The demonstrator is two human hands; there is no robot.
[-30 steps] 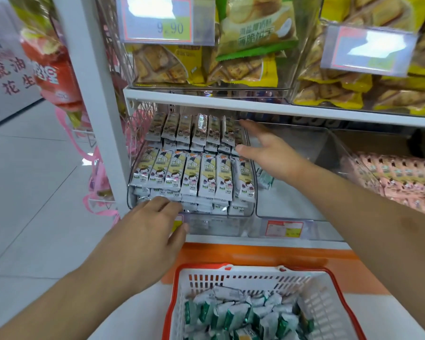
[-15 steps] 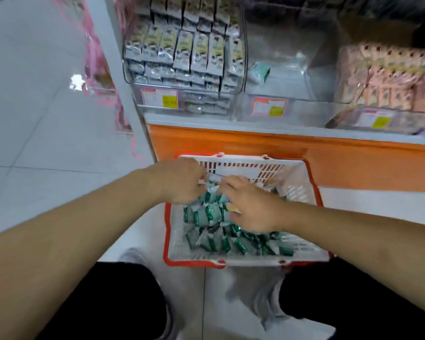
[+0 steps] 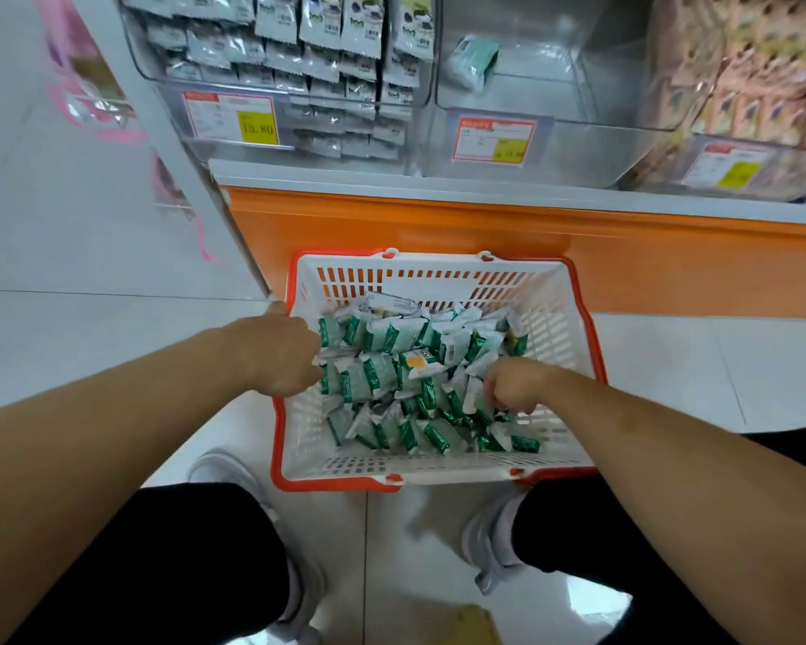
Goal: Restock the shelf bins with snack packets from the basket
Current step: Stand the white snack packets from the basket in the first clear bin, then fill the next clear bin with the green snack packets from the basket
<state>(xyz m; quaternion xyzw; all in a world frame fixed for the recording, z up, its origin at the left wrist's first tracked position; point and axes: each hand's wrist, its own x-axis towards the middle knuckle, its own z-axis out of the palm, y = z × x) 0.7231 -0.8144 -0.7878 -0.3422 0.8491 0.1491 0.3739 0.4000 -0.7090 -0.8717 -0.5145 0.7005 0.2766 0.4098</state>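
Green-and-white snack packets [image 3: 392, 374] lie heaped in the basket [image 3: 573, 318] between both hands, the right hand [image 3: 513, 386] with fingers curled into the pile's near-right edge, the left hand [image 3: 282, 356] gripping its left edge, below the nearly empty bin [image 3: 554, 100].

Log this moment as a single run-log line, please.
phase: picking | left hand: on green-and-white snack packets, grip unclear | right hand: curled into packets | white plastic basket with orange rim: on floor | clear middle shelf bin: nearly empty

The basket [image 3: 440, 281] stands on the floor [image 3: 66, 365], before the shelf [image 3: 438, 179]. Packets [image 3: 382, 370] lie in it, between both hands' fingers; bins [image 3: 554, 86] lie beyond them.
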